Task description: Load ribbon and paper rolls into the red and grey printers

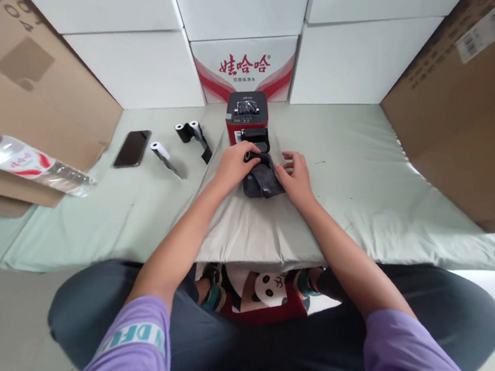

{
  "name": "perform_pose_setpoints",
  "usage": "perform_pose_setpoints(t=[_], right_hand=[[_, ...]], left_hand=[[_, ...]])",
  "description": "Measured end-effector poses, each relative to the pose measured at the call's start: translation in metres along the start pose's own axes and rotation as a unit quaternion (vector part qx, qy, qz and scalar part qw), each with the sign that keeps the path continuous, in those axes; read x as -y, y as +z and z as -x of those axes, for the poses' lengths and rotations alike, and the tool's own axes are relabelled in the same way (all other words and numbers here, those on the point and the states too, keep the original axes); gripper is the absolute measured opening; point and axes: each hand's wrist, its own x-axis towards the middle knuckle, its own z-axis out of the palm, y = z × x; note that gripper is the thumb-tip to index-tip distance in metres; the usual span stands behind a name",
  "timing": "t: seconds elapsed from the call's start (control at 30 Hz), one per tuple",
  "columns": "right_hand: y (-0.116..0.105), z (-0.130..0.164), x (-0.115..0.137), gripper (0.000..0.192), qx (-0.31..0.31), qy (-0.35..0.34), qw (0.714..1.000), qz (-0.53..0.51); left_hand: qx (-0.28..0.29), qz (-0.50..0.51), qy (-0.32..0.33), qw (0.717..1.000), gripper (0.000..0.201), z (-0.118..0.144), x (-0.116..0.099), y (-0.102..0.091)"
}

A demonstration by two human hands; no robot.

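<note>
A red and black box-shaped machine, which looks like a small label printer, stands in front of me. Just before it lies a black part with a roll of dark ribbon on it, and a loose flap of dark film hangs from the roll toward me. My left hand grips the left end of the roll, thumb and fingers closed on it. On the other side my right hand has its fingers curved and apart, with the tips at the right edge of the film. The underside of the black part is hidden.
To the left lie a phone, a white-cored roll and a pair of dark rolls. A water bottle lies farther left. White boxes line the back; cardboard cartons flank the cloth-covered surface.
</note>
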Motion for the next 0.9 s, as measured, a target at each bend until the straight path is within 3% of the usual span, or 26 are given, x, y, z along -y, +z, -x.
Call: perform_pose_setpoints(t=[0.23, 0.33, 0.5, 0.63, 0.77, 0.9], right_hand=[[-0.001, 0.002, 0.004, 0.049, 0.007, 0.0, 1.0, -0.005], [-0.002, 0.003, 0.007, 0.051, 0.012, -0.001, 1.0, -0.006], [-0.002, 0.002, 0.005, 0.05, 0.013, -0.004, 1.0, -0.008], [0.0, 0.002, 0.002, 0.051, 0.008, -0.008, 1.0, -0.009], [0.0, 0.001, 0.001, 0.05, 0.009, -0.009, 1.0, -0.009], [-0.003, 0.0, 0.004, 0.041, 0.009, 0.0, 1.0, -0.008]], left_hand=[[-0.073, 0.119, -0.029, 0.99, 0.013, 0.007, 0.013, 0.009], [-0.069, 0.149, -0.012, 0.986, 0.015, 0.008, 0.019, 0.013], [-0.07, 0.14, -0.008, 0.988, 0.014, 0.009, 0.02, 0.016], [-0.038, 0.093, -0.032, 0.994, 0.011, 0.008, 0.022, 0.016], [-0.017, 0.028, -0.015, 0.999, 0.026, 0.008, 0.027, 0.013], [-0.023, 0.028, 0.02, 0.999, 0.034, 0.015, 0.038, 0.003]])
